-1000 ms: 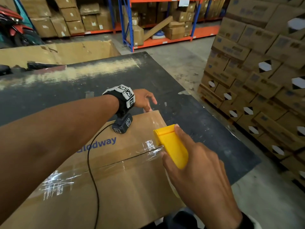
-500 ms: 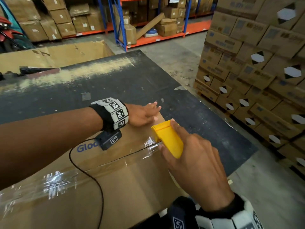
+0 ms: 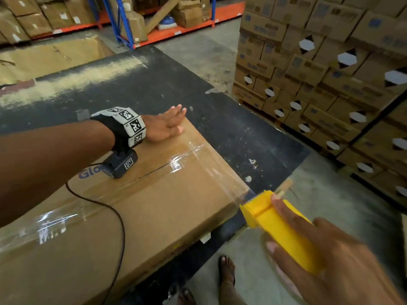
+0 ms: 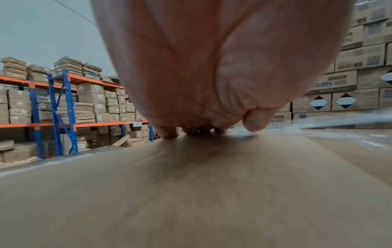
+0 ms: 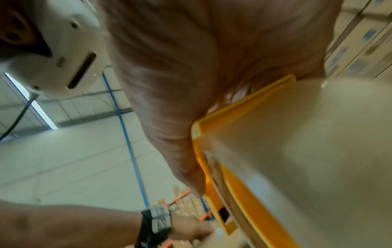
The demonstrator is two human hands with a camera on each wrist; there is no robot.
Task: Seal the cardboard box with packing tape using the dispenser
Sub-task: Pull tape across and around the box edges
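The left hand (image 3: pixel 164 126) lies flat, fingers spread, on the far end of the box (image 3: pixel 154 208), which sits on the dark counter (image 3: pixel 253 137). Clear tape (image 3: pixel 222 175) runs off the box's right edge to the yellow dispenser (image 3: pixel 279 225), gripped by the right hand (image 3: pixel 330 267).

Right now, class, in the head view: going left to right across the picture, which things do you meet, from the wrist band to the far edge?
Wrist band → left hand → yellow dispenser → right hand → stacked cartons
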